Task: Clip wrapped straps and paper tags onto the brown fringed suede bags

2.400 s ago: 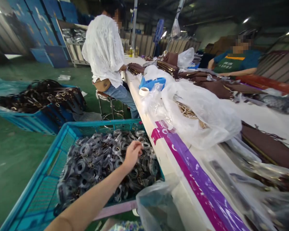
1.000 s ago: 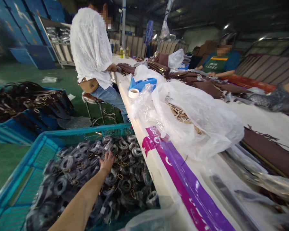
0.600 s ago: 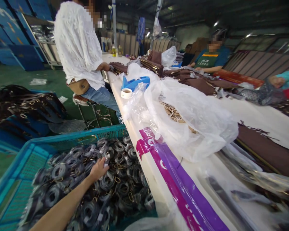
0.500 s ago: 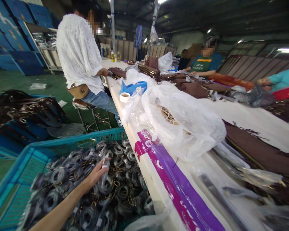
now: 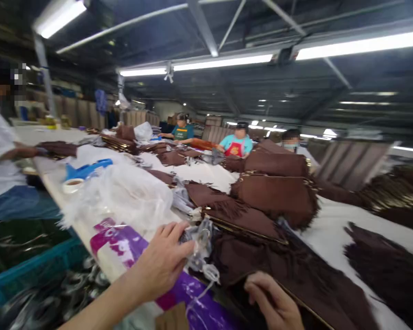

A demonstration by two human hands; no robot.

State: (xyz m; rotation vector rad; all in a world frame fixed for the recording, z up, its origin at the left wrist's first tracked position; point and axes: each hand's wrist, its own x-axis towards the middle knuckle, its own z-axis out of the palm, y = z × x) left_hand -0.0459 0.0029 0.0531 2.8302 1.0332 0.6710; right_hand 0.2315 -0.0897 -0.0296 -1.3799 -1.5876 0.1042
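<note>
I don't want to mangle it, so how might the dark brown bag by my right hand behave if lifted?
The dark brown bag would probably flop: its surface looks creased and slack. Lying flat, it seems unlikely to roll.

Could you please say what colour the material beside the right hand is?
Dark brown material, shown best in the head view.

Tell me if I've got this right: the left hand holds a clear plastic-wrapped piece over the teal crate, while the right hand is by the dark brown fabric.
Not over the teal crate: the head view shows the left hand holding the plastic-wrapped piece over the table. The right hand is by the dark brown fabric.
</note>
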